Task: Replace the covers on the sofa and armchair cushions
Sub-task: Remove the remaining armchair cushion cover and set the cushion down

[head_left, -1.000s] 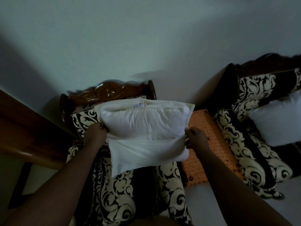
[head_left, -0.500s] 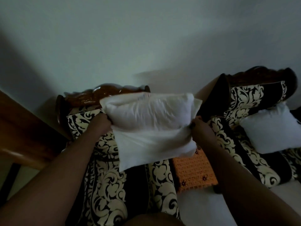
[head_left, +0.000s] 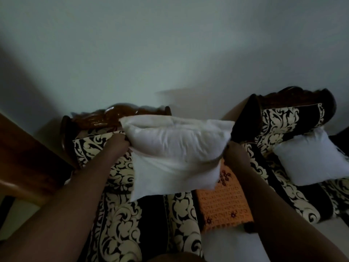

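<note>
While held up over the patterned armchair (head_left: 120, 220), white cushion (head_left: 175, 152) sagging and dimpling between left hand (head_left: 118, 146) and right hand (head_left: 236, 156) — each grip clenched on a side edge — looks light, soft, easily crushed, best taken by corners or seams; no legible label or writing from here.

Two bare forearms come into view from the lower corners, no sleeve, cuff, watch or bracelet showing on either. The left hand (head_left: 118, 146) and right hand (head_left: 237, 155) wear no gloves, and no ring can be made out in the dim light. The fingertips are hidden, so nails cannot be judged. A rounded, unlit body part shows at the bottom edge.
</note>
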A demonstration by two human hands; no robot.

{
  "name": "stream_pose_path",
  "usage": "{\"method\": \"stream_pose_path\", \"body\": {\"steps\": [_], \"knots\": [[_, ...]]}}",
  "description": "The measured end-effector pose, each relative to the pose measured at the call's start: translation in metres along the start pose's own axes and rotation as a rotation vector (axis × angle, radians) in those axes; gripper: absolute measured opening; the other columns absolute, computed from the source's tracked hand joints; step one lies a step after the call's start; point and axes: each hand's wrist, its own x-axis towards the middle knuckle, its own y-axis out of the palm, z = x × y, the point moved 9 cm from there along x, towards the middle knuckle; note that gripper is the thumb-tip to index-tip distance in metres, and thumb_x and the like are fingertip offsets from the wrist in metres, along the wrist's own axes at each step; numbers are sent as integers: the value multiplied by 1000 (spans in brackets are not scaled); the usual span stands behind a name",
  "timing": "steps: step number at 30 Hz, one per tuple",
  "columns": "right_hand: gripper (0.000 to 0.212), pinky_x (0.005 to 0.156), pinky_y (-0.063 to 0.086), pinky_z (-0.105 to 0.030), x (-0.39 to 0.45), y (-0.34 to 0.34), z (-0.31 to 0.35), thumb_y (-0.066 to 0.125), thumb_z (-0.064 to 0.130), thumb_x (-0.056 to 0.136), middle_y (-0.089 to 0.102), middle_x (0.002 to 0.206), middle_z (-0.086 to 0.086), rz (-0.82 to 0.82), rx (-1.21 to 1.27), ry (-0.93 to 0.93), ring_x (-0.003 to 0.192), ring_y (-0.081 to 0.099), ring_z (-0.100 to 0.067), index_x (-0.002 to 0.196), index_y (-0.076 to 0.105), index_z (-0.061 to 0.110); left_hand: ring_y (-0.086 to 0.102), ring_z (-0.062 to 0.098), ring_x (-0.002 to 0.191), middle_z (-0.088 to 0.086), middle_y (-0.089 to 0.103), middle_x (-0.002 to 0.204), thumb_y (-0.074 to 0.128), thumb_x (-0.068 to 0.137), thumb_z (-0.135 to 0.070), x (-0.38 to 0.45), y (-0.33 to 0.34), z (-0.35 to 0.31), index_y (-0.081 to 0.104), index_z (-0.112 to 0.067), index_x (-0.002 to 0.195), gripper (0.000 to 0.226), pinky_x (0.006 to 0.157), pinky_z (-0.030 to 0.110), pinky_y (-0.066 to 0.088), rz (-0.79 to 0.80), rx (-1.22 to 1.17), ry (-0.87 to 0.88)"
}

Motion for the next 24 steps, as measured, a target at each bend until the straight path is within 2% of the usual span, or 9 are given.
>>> {"method": "stream_pose_path", "body": {"steps": [3, 5, 7, 9, 12, 16, 20, 22, 24], "knots": [[16, 48, 32, -11, 4, -12, 4, 54, 10, 98, 59, 74, 4, -60, 158, 12, 63, 55, -12, 83, 62, 13, 65, 33, 94, 12, 67, 103, 52, 94, -8, 2, -9, -10, 69, -6, 111, 24, 83, 44, 54, -110, -74, 33], [13, 49, 36, -7, 0, 4, 2, 58, 5, 94, 68, 78, -2, 81, 91, 5, 64, 63, -15, 86, 68, 9, 68, 38, 92, 21, 71, 101, 56, 93, -6, 3, 4, 4, 70, 1, 107, 21, 81, 46, 57, 12, 21, -34], [18, 55, 47, -26, 8, 0, -2, 56, 12, 97, 69, 76, -6, 31, 67, 31, 62, 67, -20, 82, 66, 12, 69, 35, 88, 17, 73, 94, 58, 89, -7, 3, 3, 4, 72, -4, 102, 20, 82, 49, 59, 9, 67, -18], [23, 58, 42, -31, 11, -12, -3, 52, 19, 101, 61, 75, -3, -77, 135, 44, 61, 58, -16, 80, 59, 14, 66, 31, 92, 11, 71, 102, 56, 85, -12, 9, -7, 0, 70, -11, 110, 29, 84, 49, 57, -90, 26, 34], [14, 49, 51, -29, 13, 11, -6, 55, 8, 95, 68, 85, -10, 125, 9, 11, 60, 66, -19, 88, 67, 11, 66, 34, 90, 18, 71, 102, 62, 82, -12, 11, 2, -1, 71, -8, 107, 27, 81, 47, 58, 4, 156, 27], [23, 51, 57, -32, 18, 0, -5, 48, 24, 104, 67, 82, -12, -6, 383, 57, 65, 68, -23, 90, 62, 11, 64, 38, 103, 19, 69, 112, 49, 95, -20, -1, -6, -11, 70, -9, 111, 29, 89, 45, 53, -174, 232, 2], [22, 63, 61, -41, 11, 13, 1, 45, 30, 107, 61, 100, -11, 52, 645, 141, 91, 65, -29, 104, 58, 12, 62, 36, 90, 16, 66, 103, 46, 94, -26, -4, 4, 7, 67, -12, 95, 26, 81, 45, 54, -127, 330, -4], [24, 68, 62, -43, 11, 12, 5, 45, 29, 107, 60, 102, -11, 49, 702, 145, 96, 63, -29, 107, 58, 10, 62, 29, 85, 15, 66, 107, 48, 92, -25, -6, 9, 18, 67, -12, 100, 24, 76, 43, 55, -112, 131, -2], [26, 70, 62, -41, 9, 6, 12, 44, 30, 108, 62, 104, -11, 27, 814, 123, 99, 64, -26, 109, 59, 8, 64, 21, 97, 7, 64, 122, 57, 92, -12, -17, 15, 26, 58, -16, 128, 36, 78, 37, 55, -43, -327, 21]]}}
